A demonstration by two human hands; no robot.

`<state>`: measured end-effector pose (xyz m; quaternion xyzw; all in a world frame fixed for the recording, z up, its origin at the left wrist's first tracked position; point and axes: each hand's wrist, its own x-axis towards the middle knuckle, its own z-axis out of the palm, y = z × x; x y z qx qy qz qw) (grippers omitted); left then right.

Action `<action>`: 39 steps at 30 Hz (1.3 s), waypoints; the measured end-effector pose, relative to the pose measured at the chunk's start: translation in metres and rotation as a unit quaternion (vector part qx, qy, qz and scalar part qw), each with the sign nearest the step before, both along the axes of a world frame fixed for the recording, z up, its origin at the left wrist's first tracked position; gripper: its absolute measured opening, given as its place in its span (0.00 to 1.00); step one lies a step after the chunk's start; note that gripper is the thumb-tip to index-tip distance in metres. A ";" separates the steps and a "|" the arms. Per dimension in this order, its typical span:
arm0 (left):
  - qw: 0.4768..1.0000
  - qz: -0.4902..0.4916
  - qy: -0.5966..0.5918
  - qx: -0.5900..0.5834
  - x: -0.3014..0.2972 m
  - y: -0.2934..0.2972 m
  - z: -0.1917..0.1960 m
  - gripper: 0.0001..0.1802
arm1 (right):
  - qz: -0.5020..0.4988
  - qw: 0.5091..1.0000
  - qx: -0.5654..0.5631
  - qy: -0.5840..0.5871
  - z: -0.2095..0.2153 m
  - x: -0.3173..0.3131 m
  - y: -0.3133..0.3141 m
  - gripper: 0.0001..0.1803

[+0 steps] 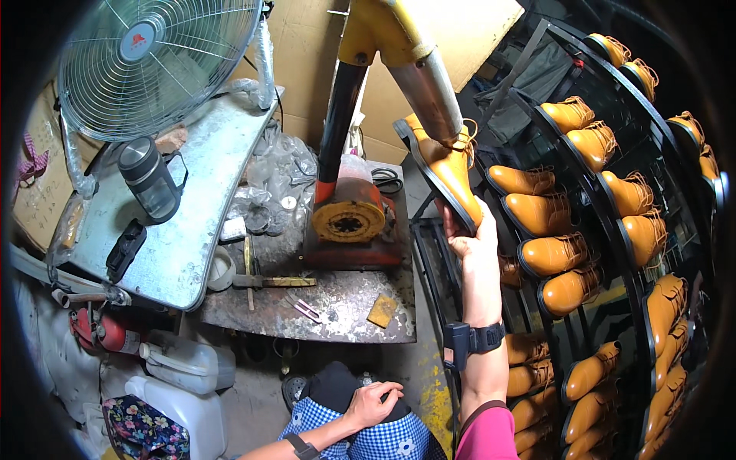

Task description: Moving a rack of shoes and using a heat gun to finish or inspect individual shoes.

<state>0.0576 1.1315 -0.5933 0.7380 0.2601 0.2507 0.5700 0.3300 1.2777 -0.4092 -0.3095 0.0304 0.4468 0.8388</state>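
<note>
Right now my right hand (469,230) is up in the middle of the frame, fingers grasping the toe end of a tan lace-up boot (445,165) by its black sole. The boot sits upside down over the metal post of the yellow press arm (399,46), which comes down from the top centre, so it's mounted on the machine and I've got hold of it. My left hand (372,405) is down at the bottom centre, loosely curled and resting on my blue checked apron (383,441), holding nothing as far as I can see.

Progress-wise, I'd say I'm well into the batch: the black rack (636,230) filling the right side is loaded with matching boots in rows. Can't tell which of those are finished, though.

On the grimy surface (345,299) left of centre there's a hammer (264,281), and a fan (157,61) sits upper left.
</note>
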 end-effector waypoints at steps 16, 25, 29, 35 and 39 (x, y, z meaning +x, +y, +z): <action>0.944 0.026 -0.083 -0.318 -0.010 0.019 -0.010 0.19 | 0.001 0.962 -0.049 -0.269 -0.109 -0.063 -0.232 0.31; 0.822 -0.075 -0.275 -0.493 -0.027 0.076 0.067 0.38 | 0.101 0.867 -0.237 -0.427 -0.099 -0.100 -0.336 0.47; 0.817 -0.071 -0.282 -0.499 -0.036 0.060 0.071 0.41 | 0.103 0.853 -0.227 -0.458 -0.094 -0.108 -0.347 0.47; 0.806 -0.100 -0.303 -0.498 -0.044 0.046 0.071 0.38 | 0.065 0.827 -0.244 -0.502 -0.088 -0.122 -0.363 0.40; 0.809 -0.064 -0.278 -0.513 -0.043 0.053 0.070 0.34 | 0.002 0.789 -0.274 -0.550 -0.072 -0.140 -0.362 0.34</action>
